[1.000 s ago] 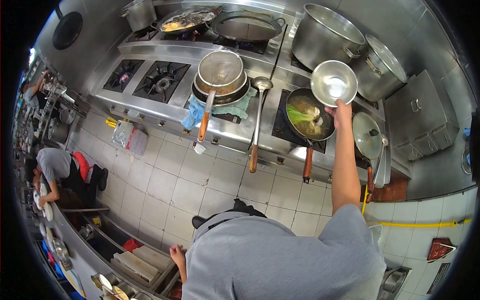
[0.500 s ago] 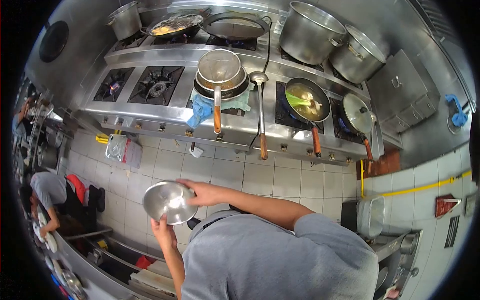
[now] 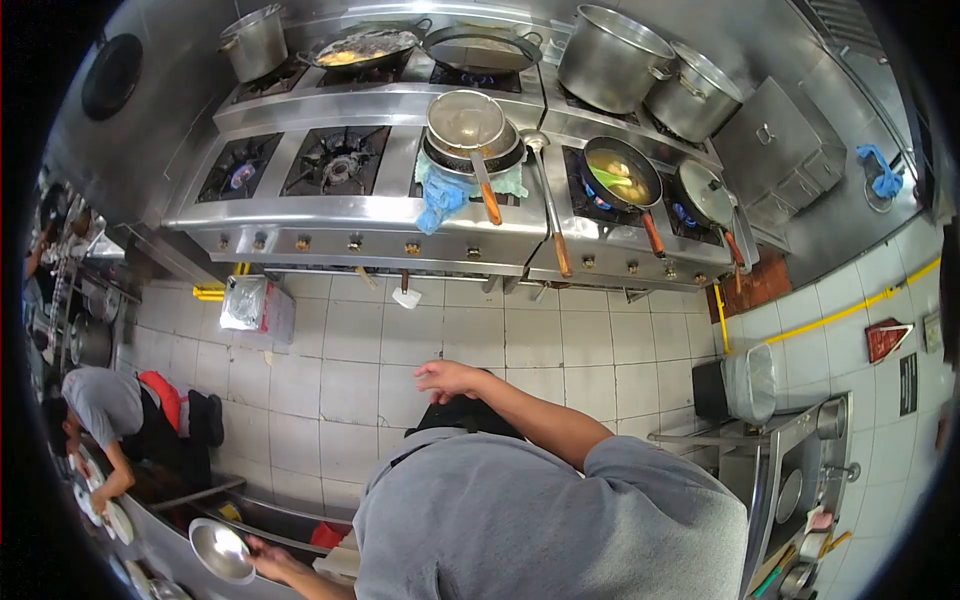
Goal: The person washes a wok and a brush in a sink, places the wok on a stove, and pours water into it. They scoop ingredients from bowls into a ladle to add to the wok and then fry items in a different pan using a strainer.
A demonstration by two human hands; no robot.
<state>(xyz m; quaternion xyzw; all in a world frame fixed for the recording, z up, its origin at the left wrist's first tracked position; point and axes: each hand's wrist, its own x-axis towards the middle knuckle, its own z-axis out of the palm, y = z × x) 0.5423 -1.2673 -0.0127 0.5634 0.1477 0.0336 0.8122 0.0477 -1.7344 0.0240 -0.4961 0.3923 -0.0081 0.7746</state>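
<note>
At the lower left, my left hand (image 3: 266, 560) grips a round steel bowl (image 3: 221, 550) by its rim. The bowl is over the edge of the steel counter, its shiny inside turned up toward me. My right hand (image 3: 447, 381) hangs in front of my waist above the tiled floor. Nothing is in it, and its fingers are loosely stretched out.
Ahead stands a steel stove (image 3: 380, 210) with a soup pan (image 3: 620, 172), a lidded pan (image 3: 705, 195), a ladle (image 3: 550, 205) and a strainer (image 3: 466, 120). Big pots (image 3: 612, 60) stand behind. A co-worker (image 3: 105, 410) bends over plates at left. A bin (image 3: 748, 385) stands right.
The bowl, held in both hands before, has moved down and left in my left hand. My right hand has let go of it. The view has shifted slightly.
</note>
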